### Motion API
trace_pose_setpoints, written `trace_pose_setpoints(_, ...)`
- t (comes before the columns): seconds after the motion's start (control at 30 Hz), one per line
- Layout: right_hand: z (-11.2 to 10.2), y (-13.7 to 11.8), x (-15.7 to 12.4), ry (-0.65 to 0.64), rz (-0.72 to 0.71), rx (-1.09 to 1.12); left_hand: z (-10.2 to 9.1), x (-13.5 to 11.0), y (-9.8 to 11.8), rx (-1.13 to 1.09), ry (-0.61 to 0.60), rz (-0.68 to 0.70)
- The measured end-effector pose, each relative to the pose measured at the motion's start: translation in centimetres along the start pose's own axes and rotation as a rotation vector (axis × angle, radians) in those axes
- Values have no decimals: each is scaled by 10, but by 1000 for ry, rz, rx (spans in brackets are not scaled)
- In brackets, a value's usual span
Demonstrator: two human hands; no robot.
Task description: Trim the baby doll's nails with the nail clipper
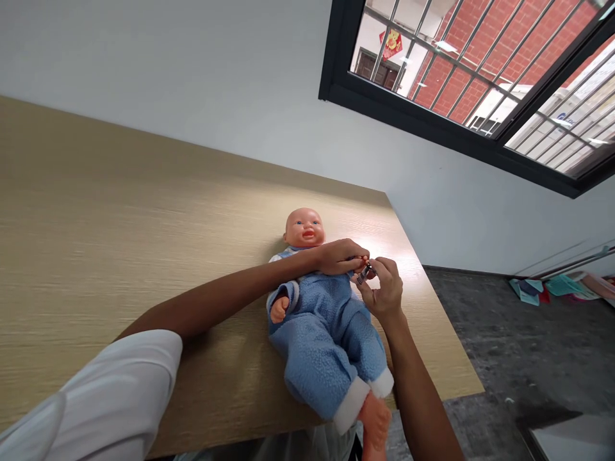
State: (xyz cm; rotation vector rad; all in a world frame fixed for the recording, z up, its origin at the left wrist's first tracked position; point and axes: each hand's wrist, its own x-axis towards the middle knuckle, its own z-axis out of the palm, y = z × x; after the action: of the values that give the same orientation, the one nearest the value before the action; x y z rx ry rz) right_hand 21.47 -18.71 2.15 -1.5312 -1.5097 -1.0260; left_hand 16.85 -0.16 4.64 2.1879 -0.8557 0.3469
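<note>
L hand (pixel 340 257) closed round baby doll (pixel 319 326) arm, R hand (pixel 382 289) pinching metal nail clipper (pixel 366 273) right beside it. Doll on back on wood-grain table (pixel 144 256), long axis head-away, feet toward person.

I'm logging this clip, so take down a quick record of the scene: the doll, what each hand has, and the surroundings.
Doll: baby doll on its back in a blue fleece romper
Left hand: closed around what looks like the doll's hand, which it hides
Right hand: pinching small metal nail clippers beside the left hand
Surface: wood-grain table
Surroundings: barred window above, grey floor beyond the table edge
</note>
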Motion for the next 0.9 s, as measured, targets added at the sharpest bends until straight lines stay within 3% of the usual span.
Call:
trace_pose_setpoints(0.47,1,2,-4,18,64,111,0,0,-2,-18,4,16)
trace_pose_setpoints(0.9,-3,-1,2,28,45,44,0,0,0,-48,5,-8)
